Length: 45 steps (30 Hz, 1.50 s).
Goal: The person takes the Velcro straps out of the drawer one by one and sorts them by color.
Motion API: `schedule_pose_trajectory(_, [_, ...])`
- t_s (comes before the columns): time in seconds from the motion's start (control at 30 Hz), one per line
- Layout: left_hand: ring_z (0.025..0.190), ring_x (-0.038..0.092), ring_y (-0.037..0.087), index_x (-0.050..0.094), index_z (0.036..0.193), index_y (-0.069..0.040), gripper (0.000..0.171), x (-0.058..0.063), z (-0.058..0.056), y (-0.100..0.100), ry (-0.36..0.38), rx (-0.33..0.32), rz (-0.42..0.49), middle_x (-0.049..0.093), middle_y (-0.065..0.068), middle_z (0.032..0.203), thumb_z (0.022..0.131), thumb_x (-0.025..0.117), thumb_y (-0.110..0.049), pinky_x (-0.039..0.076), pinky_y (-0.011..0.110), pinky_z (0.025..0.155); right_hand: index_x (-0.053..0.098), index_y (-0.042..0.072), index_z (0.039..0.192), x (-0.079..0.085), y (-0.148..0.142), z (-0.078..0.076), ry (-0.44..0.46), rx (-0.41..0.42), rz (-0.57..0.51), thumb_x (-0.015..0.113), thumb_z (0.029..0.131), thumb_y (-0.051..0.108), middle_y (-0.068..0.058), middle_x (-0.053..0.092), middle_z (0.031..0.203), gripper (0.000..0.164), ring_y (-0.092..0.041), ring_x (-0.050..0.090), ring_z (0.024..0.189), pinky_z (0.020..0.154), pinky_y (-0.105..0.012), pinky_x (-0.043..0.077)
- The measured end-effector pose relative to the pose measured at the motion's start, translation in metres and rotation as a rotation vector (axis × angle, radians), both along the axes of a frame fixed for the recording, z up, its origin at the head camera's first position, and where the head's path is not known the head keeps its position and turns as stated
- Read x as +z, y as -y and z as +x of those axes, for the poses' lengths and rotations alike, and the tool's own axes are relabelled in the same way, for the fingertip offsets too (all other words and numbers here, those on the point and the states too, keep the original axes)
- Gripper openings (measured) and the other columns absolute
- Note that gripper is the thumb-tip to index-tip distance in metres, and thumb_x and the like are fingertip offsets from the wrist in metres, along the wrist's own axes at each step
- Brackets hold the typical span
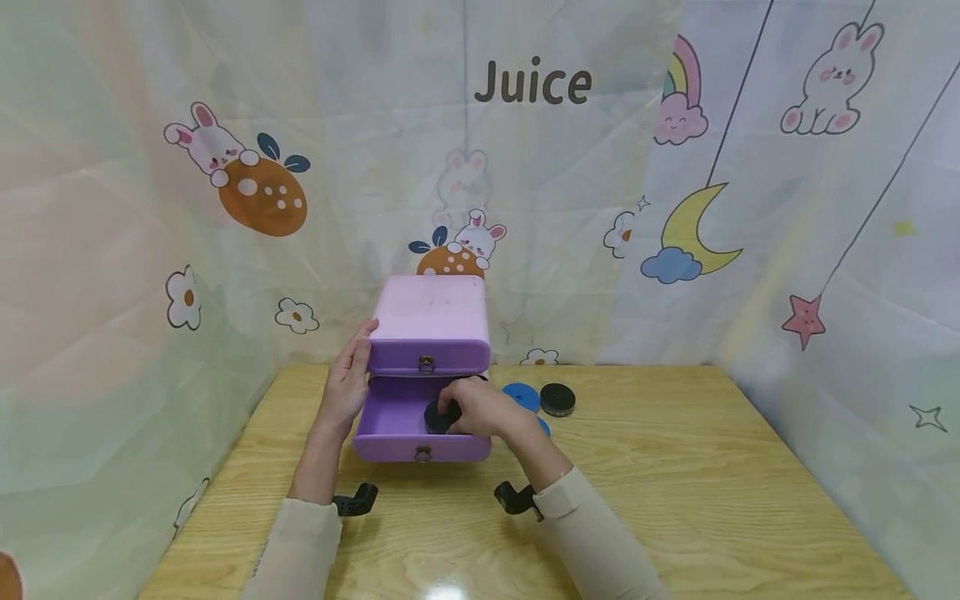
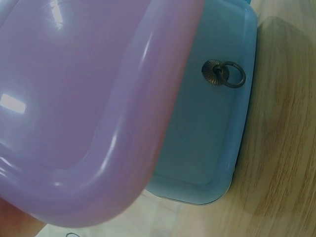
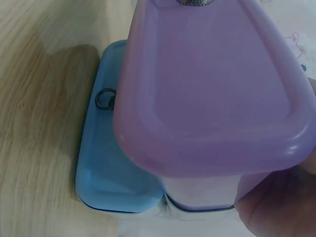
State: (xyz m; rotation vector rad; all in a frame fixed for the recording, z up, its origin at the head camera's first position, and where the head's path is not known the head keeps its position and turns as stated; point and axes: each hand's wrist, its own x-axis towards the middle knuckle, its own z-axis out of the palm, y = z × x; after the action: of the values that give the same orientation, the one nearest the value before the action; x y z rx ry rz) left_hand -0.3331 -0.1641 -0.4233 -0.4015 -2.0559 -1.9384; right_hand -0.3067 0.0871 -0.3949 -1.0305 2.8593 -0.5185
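Note:
A small drawer cabinet (image 1: 431, 308) with a pink top stands on the table. Its middle purple drawer (image 1: 422, 448) is pulled out, and the upper purple drawer (image 1: 397, 357) is closed. My left hand (image 1: 345, 383) rests along the cabinet's left side with its fingers fairly straight. Inside the pulled-out drawer, my right hand (image 1: 480, 407) pinches a black round disc (image 1: 435, 418). Below, a closed blue drawer (image 2: 197, 128) with a ring pull (image 2: 232, 75) shows in both wrist views. Part of my right hand (image 3: 276, 207) appears beside the purple drawer in the right wrist view.
Right of the cabinet lie a blue disc (image 1: 521, 395) and another black disc (image 1: 557, 399). Another blue piece (image 1: 543, 427) is partly hidden by my right forearm. The wooden table (image 1: 675, 483) meets printed cloth walls (image 1: 570, 217) at the back and sides.

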Motion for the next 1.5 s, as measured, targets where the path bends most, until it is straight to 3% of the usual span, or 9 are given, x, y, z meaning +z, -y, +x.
schedule_pose_trajectory(0.3, [0.159, 0.025, 0.018, 0.04, 0.161, -0.024, 0.054, 0.001, -0.001, 0.0, -0.009, 0.005, -0.006, 0.03, -0.004, 0.171, 0.112, 0.037, -0.046, 0.027, 0.05, 0.128, 0.073, 0.016, 0.11, -0.006, -0.001, 0.001, -0.043, -0.02, -0.015, 0.083, 0.09, 0.025, 0.002, 0.073, 0.113, 0.024, -0.014, 0.065, 0.103, 0.093, -0.034, 0.055])
schedule_pose_trajectory(0.6, [0.159, 0.025, 0.019, 0.04, 0.161, -0.025, 0.054, 0.001, 0.001, -0.001, -0.01, -0.003, -0.01, 0.029, -0.004, 0.172, 0.112, 0.037, -0.047, 0.028, 0.051, 0.127, 0.071, 0.016, 0.112, -0.012, -0.012, 0.002, 0.059, 0.016, -0.279, 0.08, 0.092, 0.024, 0.004, 0.071, 0.113, 0.023, -0.012, 0.063, 0.104, 0.094, -0.034, 0.054])
schedule_pose_trajectory(0.9, [0.158, 0.027, 0.018, 0.04, 0.162, -0.027, 0.054, 0.001, 0.001, -0.002, -0.002, 0.003, -0.013, 0.03, -0.005, 0.171, 0.112, 0.037, -0.048, 0.028, 0.051, 0.128, 0.072, 0.013, 0.113, -0.014, -0.016, 0.015, 0.046, -0.009, -0.405, 0.08, 0.091, 0.022, -0.005, 0.069, 0.134, 0.025, -0.022, 0.064, 0.125, 0.106, -0.042, 0.053])
schedule_pose_trajectory(1.13, [0.159, 0.024, 0.017, 0.039, 0.162, -0.026, 0.054, 0.001, 0.001, -0.001, -0.003, -0.002, -0.016, 0.03, -0.005, 0.171, 0.112, 0.037, -0.047, 0.023, 0.048, 0.13, 0.072, 0.014, 0.113, -0.016, -0.017, 0.02, 0.006, -0.025, -0.453, 0.079, 0.091, 0.024, -0.005, 0.067, 0.139, 0.025, -0.025, 0.06, 0.132, 0.11, -0.045, 0.05])
schedule_pose_trajectory(1.5, [0.158, 0.027, 0.017, 0.041, 0.161, -0.026, 0.053, 0.0, 0.001, -0.002, -0.007, 0.005, 0.011, 0.03, -0.004, 0.171, 0.112, 0.038, -0.045, 0.026, 0.048, 0.129, 0.073, 0.018, 0.114, -0.018, -0.026, 0.022, -0.029, -0.058, -0.555, 0.08, 0.091, 0.025, -0.003, 0.064, 0.143, 0.025, -0.025, 0.058, 0.136, 0.111, -0.047, 0.05])
